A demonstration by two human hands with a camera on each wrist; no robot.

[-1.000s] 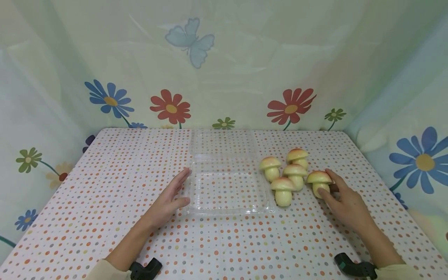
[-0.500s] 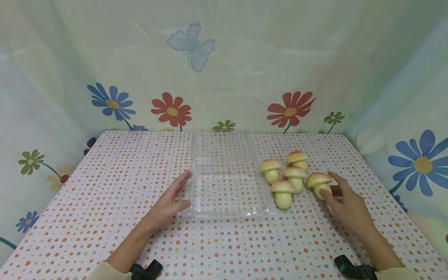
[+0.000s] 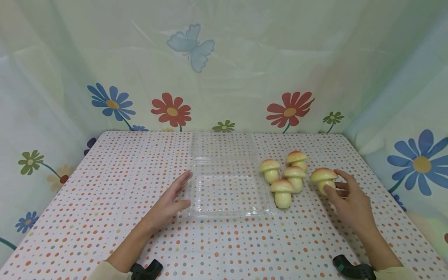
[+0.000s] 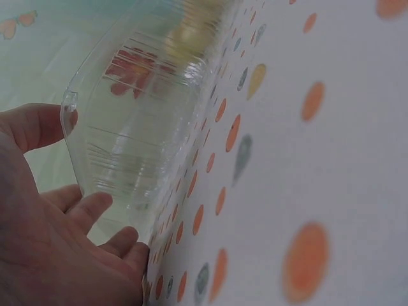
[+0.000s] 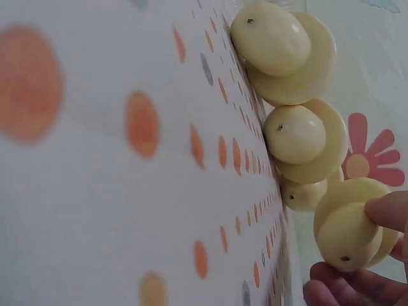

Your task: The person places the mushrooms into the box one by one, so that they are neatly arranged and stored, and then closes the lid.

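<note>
Between its thumb and fingers, my right hand (image 3: 353,204) pinches a toy mushroom (image 3: 323,179) by the stem. It has a yellow cap with a reddish top; in the right wrist view the held mushroom (image 5: 349,236) shows its pale stem end, raised off the cloth. Just left of it lie several like mushrooms (image 3: 282,198) in a cluster. A clear plastic clamshell box (image 3: 227,213) lies opened out in the middle, its lid (image 3: 224,146) folded back. My left hand (image 3: 168,204) rests at the box's left edge with relaxed fingers, the thumb against the rim in the left wrist view.
A white cloth with coloured dots (image 3: 224,249) covers the table. Behind it and at both sides hangs a pale curtain (image 3: 238,50) printed with flowers and a butterfly. The mushroom cluster stands close beside the box's right edge.
My right hand has raised its mushroom off the cloth and shifted it slightly right, away from the cluster. The left hand and the box stay in place. The head view has tilted up a little.
</note>
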